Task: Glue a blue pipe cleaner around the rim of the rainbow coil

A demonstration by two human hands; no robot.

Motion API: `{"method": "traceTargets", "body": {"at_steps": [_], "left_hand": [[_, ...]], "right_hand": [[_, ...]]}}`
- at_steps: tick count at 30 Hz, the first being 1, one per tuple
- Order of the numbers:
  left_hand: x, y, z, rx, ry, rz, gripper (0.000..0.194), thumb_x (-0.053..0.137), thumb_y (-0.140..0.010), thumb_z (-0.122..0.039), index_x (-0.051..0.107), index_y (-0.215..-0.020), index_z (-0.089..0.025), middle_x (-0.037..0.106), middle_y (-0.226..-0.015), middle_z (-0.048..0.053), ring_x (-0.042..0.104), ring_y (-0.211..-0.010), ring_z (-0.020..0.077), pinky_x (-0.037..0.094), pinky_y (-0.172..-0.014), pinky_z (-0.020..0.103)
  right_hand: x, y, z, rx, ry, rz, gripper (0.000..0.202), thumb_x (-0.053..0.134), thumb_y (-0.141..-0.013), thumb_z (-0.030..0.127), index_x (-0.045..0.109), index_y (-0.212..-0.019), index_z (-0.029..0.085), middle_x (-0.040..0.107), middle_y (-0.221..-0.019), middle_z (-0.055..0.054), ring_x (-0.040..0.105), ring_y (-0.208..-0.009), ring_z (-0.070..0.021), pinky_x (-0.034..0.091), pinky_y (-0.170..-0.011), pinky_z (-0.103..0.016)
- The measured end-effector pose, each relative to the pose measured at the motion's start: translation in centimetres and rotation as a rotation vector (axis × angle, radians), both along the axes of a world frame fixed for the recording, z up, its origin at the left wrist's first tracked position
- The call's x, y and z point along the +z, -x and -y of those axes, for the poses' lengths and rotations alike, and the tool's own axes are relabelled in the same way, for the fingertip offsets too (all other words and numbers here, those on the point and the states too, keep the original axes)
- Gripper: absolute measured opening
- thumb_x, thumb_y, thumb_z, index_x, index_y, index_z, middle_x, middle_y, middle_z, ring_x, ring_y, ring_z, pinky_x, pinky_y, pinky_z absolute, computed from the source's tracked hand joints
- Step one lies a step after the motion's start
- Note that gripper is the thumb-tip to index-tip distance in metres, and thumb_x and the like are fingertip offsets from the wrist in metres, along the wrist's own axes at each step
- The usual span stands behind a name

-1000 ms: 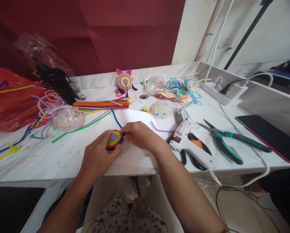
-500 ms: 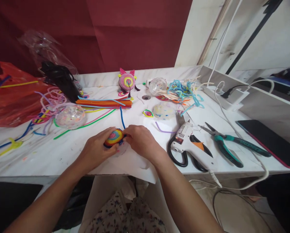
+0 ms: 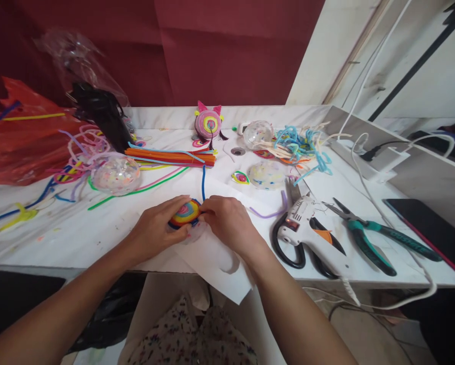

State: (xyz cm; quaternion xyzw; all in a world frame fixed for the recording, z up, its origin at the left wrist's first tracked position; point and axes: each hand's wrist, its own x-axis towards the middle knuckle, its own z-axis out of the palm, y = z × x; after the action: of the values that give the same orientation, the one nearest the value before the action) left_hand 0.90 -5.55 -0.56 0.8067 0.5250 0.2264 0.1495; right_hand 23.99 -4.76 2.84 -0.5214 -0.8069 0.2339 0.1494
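My left hand (image 3: 161, 225) is curled round a dome covered in coiled pipe cleaners (image 3: 185, 213), ringed in pink, blue, yellow, orange and dark blue. Thumb and fingers clasp its sides. At its right edge my right hand (image 3: 225, 215) pinches a dark blue pipe cleaner (image 3: 203, 182), whose free end sticks up behind the fingers. The dome's lower side looks clear and is partly hidden by my hands. Beneath lies a white paper sheet (image 3: 227, 271) that hangs over the table's front edge.
Right of my hands lie a white glue gun (image 3: 307, 228), black-handled scissors (image 3: 288, 248), green-handled pliers (image 3: 368, 233) and a phone (image 3: 432, 230). Behind are a pipe cleaner bundle (image 3: 170, 157), a pink round figure (image 3: 209, 124) and clear domes (image 3: 115, 174). A red bag (image 3: 33, 142) is at left.
The view has shifted, so the table things appear further right. Both hands keep their hold on the dome and the blue pipe cleaner. More of the white paper shows at the front edge.
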Motion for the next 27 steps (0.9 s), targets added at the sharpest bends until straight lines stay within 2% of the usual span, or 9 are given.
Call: {"method": "traceTargets", "body": {"at_steps": [6, 9, 13, 20, 23, 27], "left_hand": [[0.4, 0.9, 0.1, -0.064, 0.045, 0.027, 0.071, 0.058, -0.102, -0.065, 0.065, -0.162, -0.027, 0.064, -0.171, 0.007, 0.063, -0.156, 0.0395, 0.049, -0.134, 0.057], [0.7, 1.6, -0.1, -0.098, 0.071, 0.042, 0.067, 0.053, -0.106, -0.062, 0.064, -0.164, -0.029, 0.063, -0.172, 0.006, 0.061, -0.158, 0.0388, 0.048, -0.135, 0.057], [1.0, 1.9, -0.3, -0.147, 0.103, 0.029, 0.07, 0.059, -0.105, -0.065, 0.063, -0.164, -0.028, 0.061, -0.173, 0.007, 0.063, -0.156, 0.0375, 0.048, -0.135, 0.055], [1.3, 1.3, -0.2, -0.126, 0.085, -0.01, 0.071, 0.056, -0.106, -0.066, 0.064, -0.162, -0.023, 0.062, -0.172, 0.009, 0.063, -0.156, 0.0365, 0.046, -0.136, 0.056], [1.3, 1.2, -0.2, -0.127, 0.081, 0.003, 0.072, 0.059, -0.104, -0.07, 0.067, -0.161, -0.026, 0.063, -0.171, 0.009, 0.064, -0.155, 0.0386, 0.047, -0.135, 0.057], [1.2, 1.5, -0.4, -0.114, 0.15, 0.118, 0.067, 0.054, -0.107, -0.071, 0.068, -0.16, -0.032, 0.064, -0.17, 0.005, 0.063, -0.156, 0.0363, 0.05, -0.132, 0.055]], "right_hand": [[-2.1, -0.7, -0.6, -0.019, -0.02, -0.274, 0.023, 0.078, -0.095, 0.006, 0.088, -0.109, 0.022, 0.085, -0.104, -0.005, 0.076, -0.091, -0.0211, 0.052, -0.085, -0.031], [-2.5, -0.8, -0.6, -0.008, -0.042, -0.301, 0.023, 0.078, -0.095, 0.006, 0.088, -0.109, 0.022, 0.084, -0.102, -0.005, 0.074, -0.09, -0.0205, 0.052, -0.084, -0.031], [-2.7, -0.7, -0.7, -0.017, -0.048, -0.312, 0.024, 0.08, -0.094, 0.005, 0.088, -0.109, 0.021, 0.084, -0.101, -0.006, 0.074, -0.088, -0.0201, 0.051, -0.084, -0.031], [-3.3, -0.8, -1.0, -0.018, -0.052, -0.364, 0.022, 0.08, -0.092, 0.005, 0.088, -0.104, 0.022, 0.083, -0.096, -0.004, 0.073, -0.084, -0.0193, 0.052, -0.081, -0.03], [-3.5, -0.8, -1.1, -0.031, -0.049, -0.375, 0.021, 0.081, -0.092, 0.006, 0.088, -0.104, 0.022, 0.083, -0.095, -0.004, 0.072, -0.084, -0.0193, 0.052, -0.081, -0.03], [-3.8, -0.8, -1.3, -0.039, -0.057, -0.408, 0.02, 0.082, -0.09, 0.007, 0.088, -0.101, 0.023, 0.083, -0.091, -0.002, 0.072, -0.082, -0.019, 0.052, -0.081, -0.03]]}}
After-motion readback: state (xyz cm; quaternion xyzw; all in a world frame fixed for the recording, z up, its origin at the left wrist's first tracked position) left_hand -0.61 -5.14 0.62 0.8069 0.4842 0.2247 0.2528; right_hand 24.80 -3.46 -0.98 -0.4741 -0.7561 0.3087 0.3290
